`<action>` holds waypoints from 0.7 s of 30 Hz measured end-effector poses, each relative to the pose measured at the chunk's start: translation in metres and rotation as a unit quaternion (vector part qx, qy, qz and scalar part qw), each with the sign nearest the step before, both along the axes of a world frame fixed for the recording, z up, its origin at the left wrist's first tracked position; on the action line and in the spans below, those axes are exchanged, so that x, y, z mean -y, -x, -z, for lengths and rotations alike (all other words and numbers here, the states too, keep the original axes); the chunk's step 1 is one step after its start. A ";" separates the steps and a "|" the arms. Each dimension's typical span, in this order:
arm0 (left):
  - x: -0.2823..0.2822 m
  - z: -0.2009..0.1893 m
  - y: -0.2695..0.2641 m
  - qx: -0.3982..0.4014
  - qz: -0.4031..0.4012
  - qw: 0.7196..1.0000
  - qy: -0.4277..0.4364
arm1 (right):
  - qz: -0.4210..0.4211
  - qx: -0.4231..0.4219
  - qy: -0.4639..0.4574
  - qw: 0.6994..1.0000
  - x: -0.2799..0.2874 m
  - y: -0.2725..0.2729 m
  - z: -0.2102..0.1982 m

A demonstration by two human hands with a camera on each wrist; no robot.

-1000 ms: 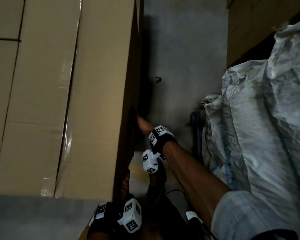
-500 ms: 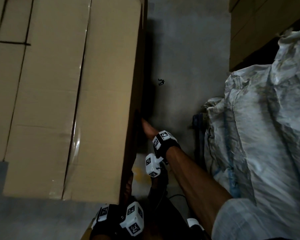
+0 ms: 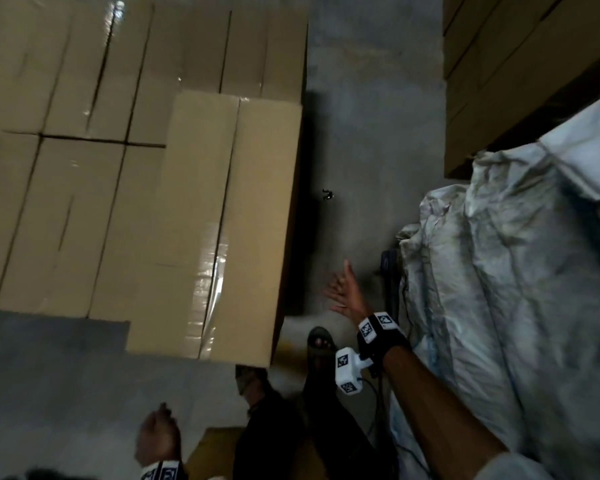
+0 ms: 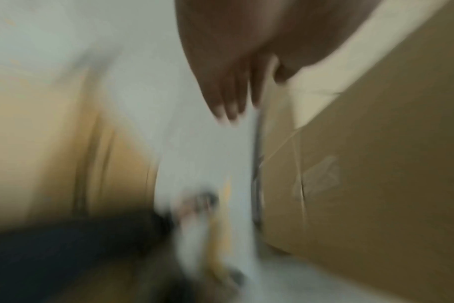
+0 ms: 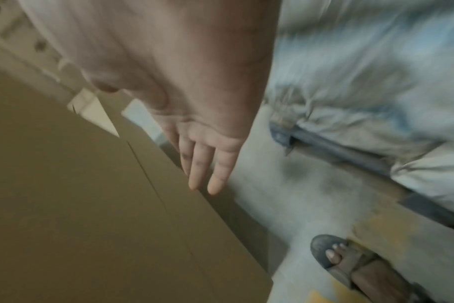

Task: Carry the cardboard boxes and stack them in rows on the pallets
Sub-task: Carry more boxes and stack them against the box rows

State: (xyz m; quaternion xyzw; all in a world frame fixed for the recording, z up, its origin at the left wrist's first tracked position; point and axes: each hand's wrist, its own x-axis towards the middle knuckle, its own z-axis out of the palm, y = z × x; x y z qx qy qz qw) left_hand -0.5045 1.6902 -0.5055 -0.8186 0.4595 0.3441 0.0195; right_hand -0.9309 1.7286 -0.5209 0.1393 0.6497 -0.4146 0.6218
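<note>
A long taped cardboard box (image 3: 222, 220) lies on top of the lower layer of boxes (image 3: 66, 202), flush with the stack's right edge. My right hand (image 3: 345, 296) hangs free to the right of it, fingers spread and holding nothing. In the right wrist view that hand (image 5: 208, 164) has straight fingers just beside the box's side wall (image 5: 91, 205). My left hand (image 3: 158, 434) is low at the near left, away from the box and empty. The blurred left wrist view shows its fingers (image 4: 228, 102) hanging relaxed beside a box (image 4: 376, 164).
A big white woven sack (image 3: 499, 271) fills the right side. More stacked cartons (image 3: 499, 64) stand at the back right. A strip of concrete floor (image 3: 368, 116) runs between, with a small dark object (image 3: 327, 195) on it. My sandalled feet (image 3: 321, 344) stand by the box's near corner.
The box has gone down onto the stack. Both hands, which were at its near right side, have come off it; the left has dropped back and the right has swung out to the right.
</note>
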 end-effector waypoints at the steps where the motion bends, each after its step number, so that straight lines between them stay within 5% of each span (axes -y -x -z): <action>1: 0.013 -0.041 0.011 0.027 -0.007 0.998 0.053 | 0.011 -0.014 -0.003 1.000 -0.002 0.002 -0.019; 3: 0.019 -0.107 0.014 0.019 0.081 0.987 0.138 | 0.014 -0.019 0.004 1.000 -0.007 0.007 -0.055; 6: 0.044 -0.160 0.018 -0.038 0.222 0.964 0.145 | 0.011 -0.028 0.020 0.999 -0.002 0.004 -0.113; 10: 0.087 -0.213 0.054 -0.068 0.504 0.851 0.130 | -0.041 -0.046 0.059 0.996 0.015 -0.005 -0.188; 13: 0.111 -0.241 0.087 -0.057 0.632 0.765 0.111 | -0.089 -0.060 0.067 0.992 0.029 -0.015 -0.219; 15: 0.124 -0.261 0.107 -0.065 0.644 0.756 0.101 | -0.126 -0.073 0.067 0.987 0.042 -0.018 -0.231; 21: 0.152 -0.289 0.145 -0.175 0.556 0.800 0.141 | -0.159 -0.124 0.068 0.977 0.087 -0.012 -0.259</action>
